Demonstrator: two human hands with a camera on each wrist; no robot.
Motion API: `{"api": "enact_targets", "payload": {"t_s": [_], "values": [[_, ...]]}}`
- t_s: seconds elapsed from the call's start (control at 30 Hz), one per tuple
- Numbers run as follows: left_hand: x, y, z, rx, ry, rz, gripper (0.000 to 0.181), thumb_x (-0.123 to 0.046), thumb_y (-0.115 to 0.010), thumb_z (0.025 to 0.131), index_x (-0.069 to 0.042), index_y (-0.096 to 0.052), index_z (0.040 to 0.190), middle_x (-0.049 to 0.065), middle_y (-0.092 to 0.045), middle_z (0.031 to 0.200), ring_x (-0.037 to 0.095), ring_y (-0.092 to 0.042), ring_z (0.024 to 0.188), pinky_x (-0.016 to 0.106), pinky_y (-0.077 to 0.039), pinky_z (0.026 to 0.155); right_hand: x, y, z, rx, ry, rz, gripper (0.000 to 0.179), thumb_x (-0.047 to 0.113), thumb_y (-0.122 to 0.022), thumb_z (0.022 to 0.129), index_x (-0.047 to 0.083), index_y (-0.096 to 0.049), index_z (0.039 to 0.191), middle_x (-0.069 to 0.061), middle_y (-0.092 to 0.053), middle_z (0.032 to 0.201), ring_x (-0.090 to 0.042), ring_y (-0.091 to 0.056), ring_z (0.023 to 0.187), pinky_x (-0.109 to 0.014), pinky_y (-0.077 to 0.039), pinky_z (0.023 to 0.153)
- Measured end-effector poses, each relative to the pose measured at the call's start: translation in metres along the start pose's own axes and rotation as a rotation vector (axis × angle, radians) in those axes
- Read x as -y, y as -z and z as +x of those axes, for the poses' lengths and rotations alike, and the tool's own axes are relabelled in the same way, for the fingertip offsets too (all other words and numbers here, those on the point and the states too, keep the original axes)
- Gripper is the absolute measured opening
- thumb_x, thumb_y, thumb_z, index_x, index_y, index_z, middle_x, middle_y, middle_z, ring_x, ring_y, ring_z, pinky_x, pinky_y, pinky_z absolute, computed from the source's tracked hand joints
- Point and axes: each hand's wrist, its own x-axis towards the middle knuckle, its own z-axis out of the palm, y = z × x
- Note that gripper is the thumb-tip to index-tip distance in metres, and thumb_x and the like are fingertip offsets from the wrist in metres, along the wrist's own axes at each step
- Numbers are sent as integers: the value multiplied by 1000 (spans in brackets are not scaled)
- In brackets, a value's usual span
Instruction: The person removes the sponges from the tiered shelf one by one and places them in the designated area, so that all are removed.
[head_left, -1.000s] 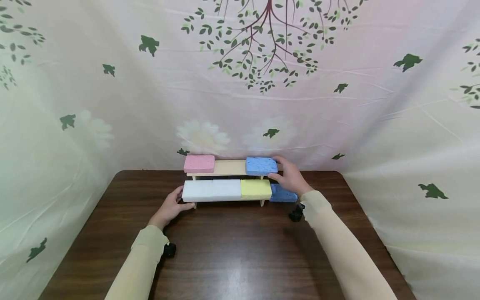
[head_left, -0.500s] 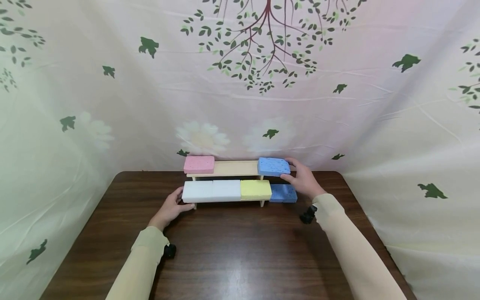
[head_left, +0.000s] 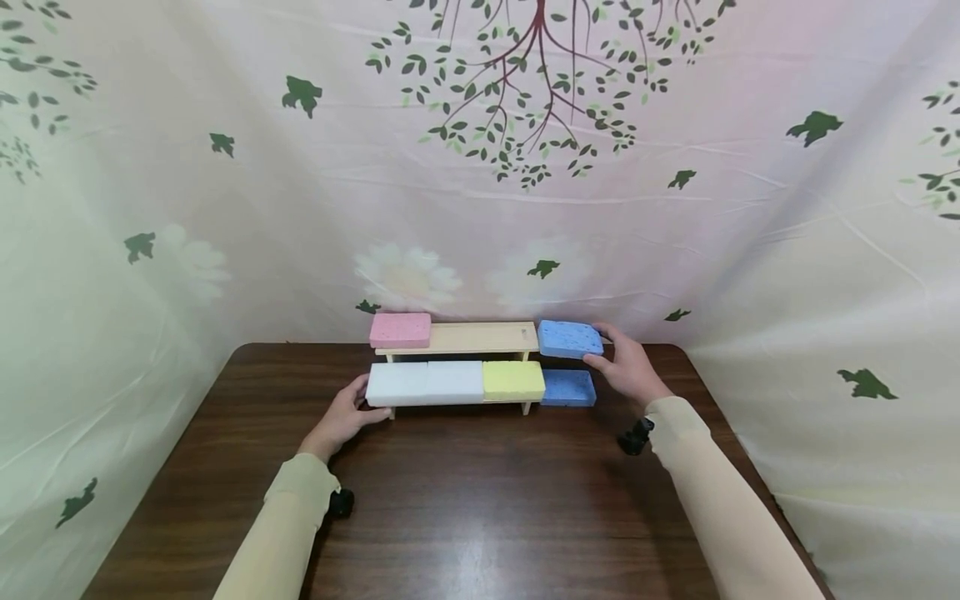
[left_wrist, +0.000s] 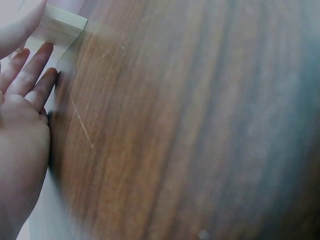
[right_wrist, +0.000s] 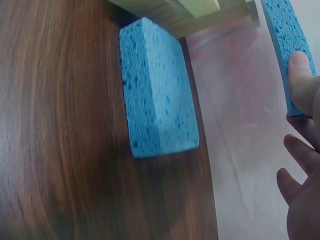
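"What was biggest?"

"A pale cloth [head_left: 480,225], printed with leaves and flowers, hung behind and along both sides. Before it stood a dark wood-grained table [head_left: 472,483]."

"And on that?"

"An upper shelf [head_left: 480,337] at the back and a lower shelf [head_left: 526,408] in front, both of light wood. A person's cream sleeves [head_left: 727,492] came in from the near side."

"How were the hands?"

"The left hand [head_left: 337,421] was at the left end of the lower shelf, thumb in front and fingers behind. I couldn't tell whether it was gripping firmly. The right hand [head_left: 630,367] pinched the right end of the held blue sponge [head_left: 570,339] between thumb and fingers."

"Where was that sponge?"

"Just off the upper shelf's right end, slightly tilted. I couldn't tell if they touched."

"Other blocks?"

"A pink sponge [head_left: 400,331] lay at the upper shelf's left end. Two white blocks [head_left: 397,383] and a yellow block [head_left: 513,381] lined the lower shelf, side by side. A second blue sponge [head_left: 568,388] rested on the table, just beyond the yellow one."

"Anything smaller?"

"A black device [head_left: 341,502] at the left wrist."
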Motion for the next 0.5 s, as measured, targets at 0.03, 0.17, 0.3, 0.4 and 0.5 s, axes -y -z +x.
{"api": "enact_targets", "payload": {"t_s": [0.03,0.17,0.3,0.4,0.5], "values": [[0,0,0,-2,5,-6,86,-14,-86,88,-3,-39,159,23,-52,154,41,-44,144,61,-28,122,-3,2,-1,2,-2,-4,72,28,-71,103,5,-35,161,-24,-42,161,-45,-38,149,-66,-32,118],[-1,0,-1,-2,17,-11,87,-14,-86,89,-4,-38,160,22,-50,156,40,-45,144,60,-29,122,-13,8,-5,9,-26,-5,72,28,-71,103,5,-35,161,-24,-42,161,-45,-37,149,-66,-32,118],[-2,0,-2,2,19,-20,86,-14,-86,89,-4,-38,160,21,-51,155,39,-46,144,60,-29,122,-25,12,-10,13,-51,-22,72,26,-70,104,4,-33,162,-25,-38,164,-46,-35,150,-67,-31,118],[-2,-1,-2,2,19,-36,84,-12,-86,88,-5,-40,158,21,-54,152,39,-46,144,60,-29,122,-36,15,-14,9,-60,-39,72,23,-70,104,2,-32,162,-26,-35,165,-48,-33,151,-68,-31,117],[-2,-2,-2,6,15,-38,83,-12,-85,89,-5,-41,158,21,-55,151,40,-46,143,60,-30,121,-46,17,-17,2,-65,-52,71,20,-69,104,0,-31,161,-28,-36,164,-49,-33,150,-68,-31,117]]}}
